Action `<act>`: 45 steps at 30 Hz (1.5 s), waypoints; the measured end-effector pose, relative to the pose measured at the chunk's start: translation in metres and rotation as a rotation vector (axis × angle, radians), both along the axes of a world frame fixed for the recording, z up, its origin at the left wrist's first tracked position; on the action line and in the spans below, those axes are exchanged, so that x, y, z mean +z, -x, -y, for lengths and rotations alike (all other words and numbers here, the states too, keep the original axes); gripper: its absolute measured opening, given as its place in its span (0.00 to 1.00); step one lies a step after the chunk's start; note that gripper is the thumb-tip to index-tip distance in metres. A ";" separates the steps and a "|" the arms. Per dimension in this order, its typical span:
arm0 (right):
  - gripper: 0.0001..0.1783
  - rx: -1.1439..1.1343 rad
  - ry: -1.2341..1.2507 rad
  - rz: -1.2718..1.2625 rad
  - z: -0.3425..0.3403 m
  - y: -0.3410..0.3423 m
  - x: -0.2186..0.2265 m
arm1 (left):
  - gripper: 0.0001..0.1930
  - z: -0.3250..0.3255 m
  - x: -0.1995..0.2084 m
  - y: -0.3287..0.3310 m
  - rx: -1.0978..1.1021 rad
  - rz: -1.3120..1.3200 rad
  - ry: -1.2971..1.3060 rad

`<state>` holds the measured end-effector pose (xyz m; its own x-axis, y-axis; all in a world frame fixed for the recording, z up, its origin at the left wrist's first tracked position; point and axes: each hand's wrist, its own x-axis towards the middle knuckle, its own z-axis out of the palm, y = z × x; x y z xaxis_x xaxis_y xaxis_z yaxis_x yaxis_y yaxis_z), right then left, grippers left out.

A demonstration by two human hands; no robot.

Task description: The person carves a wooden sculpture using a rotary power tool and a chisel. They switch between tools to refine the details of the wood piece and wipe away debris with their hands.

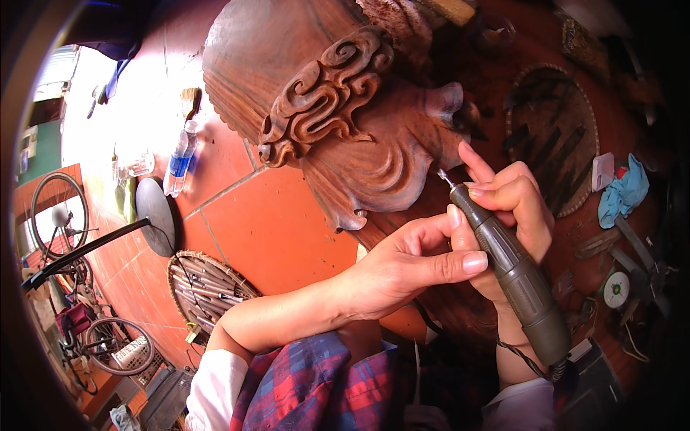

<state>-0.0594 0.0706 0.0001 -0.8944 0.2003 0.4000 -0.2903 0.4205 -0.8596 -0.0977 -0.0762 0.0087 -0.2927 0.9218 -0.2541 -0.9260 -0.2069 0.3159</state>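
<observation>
The person's right hand [521, 205] is closed around a dark rotary carving tool [514, 276], fingers gripping near its front end, while its body slopes down over the right wrist. The left hand [406, 258] meets it from the other side, thumb and forefinger at the tool's flank, though whether they grip it or merely lie alongside is hard to tell. Just beyond the fingertips, the metal bit [444, 174] points toward the scalloped edge of a carved wooden piece [374, 154]. A round basket [188, 256] of slender tools sits left of the left forearm; right of the right hand lies a crumpled blue cloth [624, 192].
</observation>
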 end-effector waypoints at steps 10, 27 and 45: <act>0.09 0.006 -0.006 0.022 0.001 0.000 0.003 | 0.22 0.003 -0.004 0.000 -0.003 0.032 -0.044; 0.09 0.015 0.002 0.024 0.001 0.000 0.002 | 0.20 0.003 -0.004 -0.002 0.012 0.029 -0.006; 0.09 0.014 0.004 0.037 0.002 0.000 0.002 | 0.20 0.003 -0.006 -0.001 0.028 0.048 -0.049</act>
<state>-0.0591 0.0688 0.0023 -0.9111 0.1894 0.3660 -0.2642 0.4132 -0.8715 -0.0964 -0.0792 0.0022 -0.3075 0.9250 -0.2233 -0.9333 -0.2474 0.2602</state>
